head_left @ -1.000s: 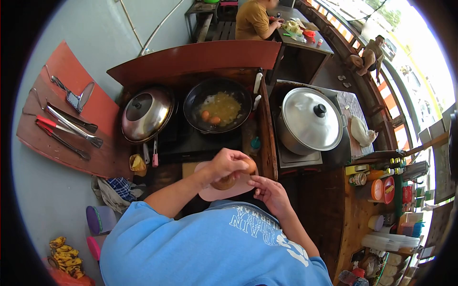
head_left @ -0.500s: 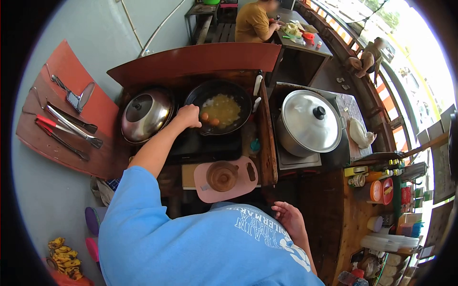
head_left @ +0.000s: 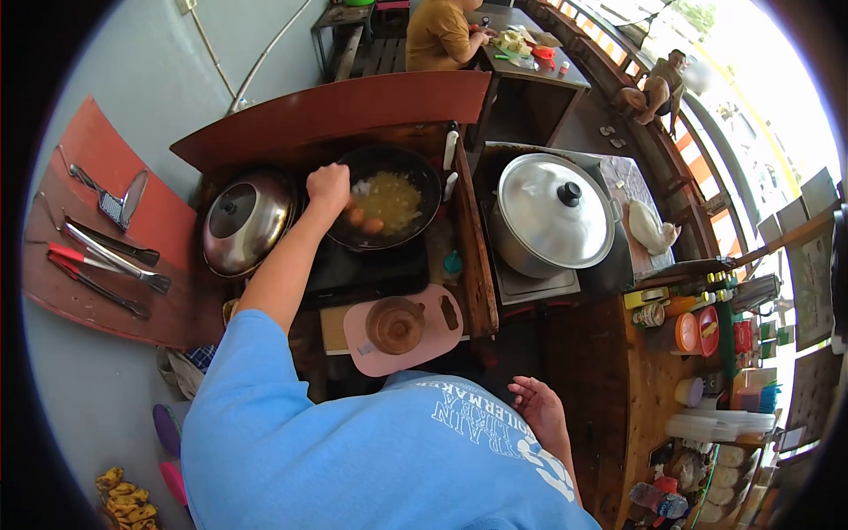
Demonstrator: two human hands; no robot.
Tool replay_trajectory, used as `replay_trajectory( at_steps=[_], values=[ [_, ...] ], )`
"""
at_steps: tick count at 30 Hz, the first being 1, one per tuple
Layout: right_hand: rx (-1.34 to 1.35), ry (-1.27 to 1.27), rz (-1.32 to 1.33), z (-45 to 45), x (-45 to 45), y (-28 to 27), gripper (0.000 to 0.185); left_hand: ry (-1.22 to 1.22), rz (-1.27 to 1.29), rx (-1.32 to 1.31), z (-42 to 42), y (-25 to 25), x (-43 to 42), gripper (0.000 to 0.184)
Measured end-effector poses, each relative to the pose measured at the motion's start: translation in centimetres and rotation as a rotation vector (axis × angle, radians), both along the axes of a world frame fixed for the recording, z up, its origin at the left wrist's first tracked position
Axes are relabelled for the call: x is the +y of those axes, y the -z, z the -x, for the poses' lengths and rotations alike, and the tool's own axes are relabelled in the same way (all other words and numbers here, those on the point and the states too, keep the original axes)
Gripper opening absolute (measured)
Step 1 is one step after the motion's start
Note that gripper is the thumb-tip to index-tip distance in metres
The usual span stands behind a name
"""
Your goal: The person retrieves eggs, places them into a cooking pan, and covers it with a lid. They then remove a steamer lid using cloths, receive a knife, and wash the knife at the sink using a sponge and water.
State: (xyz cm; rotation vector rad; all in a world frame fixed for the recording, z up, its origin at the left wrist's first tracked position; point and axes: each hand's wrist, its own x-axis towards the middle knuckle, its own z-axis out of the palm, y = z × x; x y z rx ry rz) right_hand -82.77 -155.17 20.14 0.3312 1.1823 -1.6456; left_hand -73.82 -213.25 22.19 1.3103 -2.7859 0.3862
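My left hand [head_left: 329, 187] is closed above the left rim of a dark pan [head_left: 431, 208]; what its fingers hold, if anything, is hidden. In the pan lies a yellowish, wet mixture [head_left: 394, 200] with a whitish patch, and brown rounded egg-like pieces [head_left: 373, 226] sit at its lower left. A brownish see-through bowl [head_left: 395, 325] stands on a pink cutting board [head_left: 431, 337] in front of the stove. Near the right side of my body, my right hand [head_left: 539, 406] is empty, its fingers loosely curled and apart.
Left of the pan is a lidded pan [head_left: 243, 223], with tongs [head_left: 115, 256] on a red panel beyond. A large lidded pot [head_left: 555, 212] stands right. Jars [head_left: 685, 331] crowd the right shelf. Two people [head_left: 440, 37] [head_left: 655, 88] sit farther back.
My left hand held a brown egg over the bowl, then reached to the pan and moved farther up its left rim. My right hand drew back from the bowl. The whole view has shifted slightly.
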Motion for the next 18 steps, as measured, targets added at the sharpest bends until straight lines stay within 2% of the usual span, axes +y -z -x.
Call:
replay_trajectory(
  at_steps=[1,3,5,7,9,11,12,13,15,17,18],
  values=[
    [-0.012,0.003,-0.005,0.0,0.1,0.2,0.028,0.001,-0.004,-0.003,0.3,-1.5,1.2,0.018],
    [-0.018,-0.003,-0.014,0.1,0.1,0.5,0.028,0.126,0.065,0.218,1.2,-4.8,5.1,0.016],
    [-0.019,-0.016,-0.021,0.3,-0.3,0.8,0.027,0.324,0.020,0.329,1.4,-6.4,9.2,0.024],
    [-0.023,-0.030,-0.035,0.5,-0.9,1.0,0.027,0.620,-0.161,0.339,1.1,-7.3,13.5,0.023],
    [-0.013,-0.049,-0.040,0.7,-1.5,1.0,0.027,0.860,-0.482,0.171,-0.1,-7.5,16.9,0.026],
    [-0.001,-0.063,-0.045,1.0,-1.9,1.0,0.027,0.894,-0.754,-0.055,-1.6,-7.2,18.4,0.034],
    [0.012,-0.082,-0.052,1.1,-2.1,1.1,0.026,0.820,-0.833,-0.189,-2.1,-7.2,18.5,0.042],
    [0.024,-0.101,-0.059,1.2,-2.2,1.2,0.025,0.815,-0.833,-0.186,-2.7,-7.1,18.0,0.042],
    [0.072,-0.126,-0.071,1.4,-2.3,1.5,0.026,0.584,-0.792,-0.188,-4.3,-7.1,16.0,0.043],
    [0.117,-0.152,-0.079,1.5,-2.2,1.9,0.027,0.343,-0.683,-0.127,-5.8,-9.4,13.4,0.045],
    [0.130,-0.155,-0.094,1.6,-2.1,2.1,0.027,0.208,-0.610,-0.012,-7.1,-8.7,10.3,0.048]
  ],
)
